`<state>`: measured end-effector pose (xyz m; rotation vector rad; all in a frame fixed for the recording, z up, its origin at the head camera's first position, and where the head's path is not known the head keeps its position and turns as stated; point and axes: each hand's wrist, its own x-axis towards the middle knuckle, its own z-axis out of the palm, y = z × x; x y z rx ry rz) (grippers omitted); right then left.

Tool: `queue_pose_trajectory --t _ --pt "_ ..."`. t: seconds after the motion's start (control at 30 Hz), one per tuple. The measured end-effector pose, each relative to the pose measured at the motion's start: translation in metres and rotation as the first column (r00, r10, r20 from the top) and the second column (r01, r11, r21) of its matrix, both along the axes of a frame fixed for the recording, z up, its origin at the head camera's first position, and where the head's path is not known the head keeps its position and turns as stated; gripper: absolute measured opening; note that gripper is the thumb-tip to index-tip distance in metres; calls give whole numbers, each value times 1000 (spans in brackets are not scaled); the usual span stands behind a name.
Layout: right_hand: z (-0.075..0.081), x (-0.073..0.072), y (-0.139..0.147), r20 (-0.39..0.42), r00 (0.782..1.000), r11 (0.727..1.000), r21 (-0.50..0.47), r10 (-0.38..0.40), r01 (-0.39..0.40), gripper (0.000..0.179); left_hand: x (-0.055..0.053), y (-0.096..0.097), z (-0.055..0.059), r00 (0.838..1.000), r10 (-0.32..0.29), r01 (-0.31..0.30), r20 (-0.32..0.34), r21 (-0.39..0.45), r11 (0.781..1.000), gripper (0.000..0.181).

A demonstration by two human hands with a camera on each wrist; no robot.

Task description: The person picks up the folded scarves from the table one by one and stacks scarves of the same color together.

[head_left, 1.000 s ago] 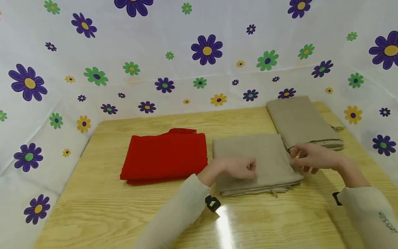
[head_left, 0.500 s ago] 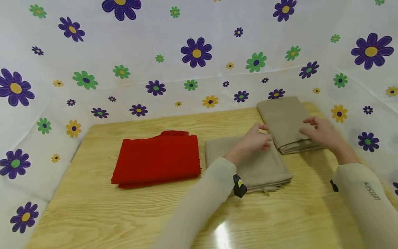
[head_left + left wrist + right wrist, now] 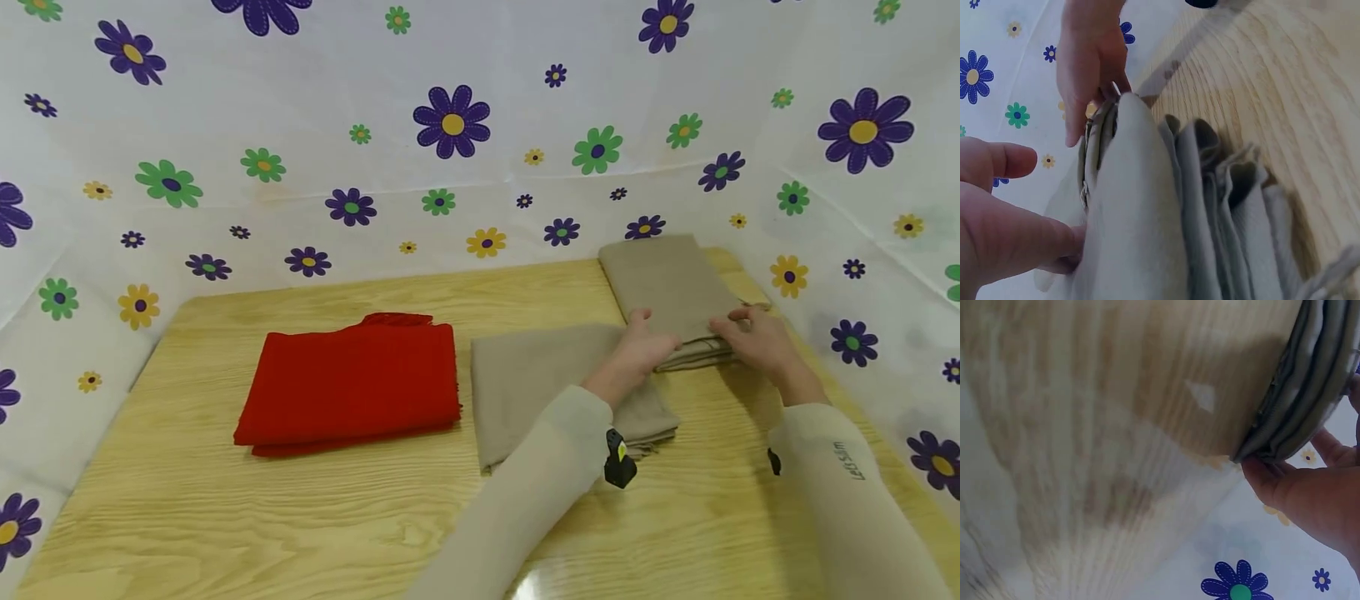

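Two folded beige scarves with fringe lie on the right of the table. The far beige scarf point(image 3: 660, 275) has its front edge between my hands. My right hand point(image 3: 761, 342) pinches its front right corner; in the right wrist view, the thumb point(image 3: 1263, 478) meets the corner of the stacked layers point(image 3: 1300, 394). My left hand point(image 3: 636, 354) is at its front left corner, fingers spread, with the thumb touching the cloth. Below the left forearm sits the near beige scarf point(image 3: 540, 367), partly covered by the sleeve. In the left wrist view the left fingertips are partly hidden behind cloth.
A folded red scarf point(image 3: 352, 383) lies to the left, its fringe sticking out at the back. Flower-printed white sheeting point(image 3: 517, 225) encloses the wooden table point(image 3: 300, 517) at the back and both sides.
Both hands have moved from the near beige scarf to the far one's front corners. The right hand has taken hold of its corner. The head view has turned a little to the right.
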<state>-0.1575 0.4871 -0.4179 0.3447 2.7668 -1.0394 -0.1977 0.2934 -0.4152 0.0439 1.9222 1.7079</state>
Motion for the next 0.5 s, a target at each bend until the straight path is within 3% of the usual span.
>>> queue_pose_trajectory --t 0.17,0.27,0.4,0.5 --pt "-4 3 4 -42 999 993 112 33 -28 78 2 6 -4 999 8 -8 -48 -1 1000 49" --pt "-7 4 6 -50 998 987 156 34 -25 78 4 10 -8 998 44 -44 -43 11 999 44" --pt "-9 6 8 -39 999 1000 14 -3 4 85 5 14 -10 992 123 -123 -2 81 989 48" --pt "-12 8 11 -12 997 985 -157 -73 71 97 8 19 -12 987 162 -161 -6 91 983 49"
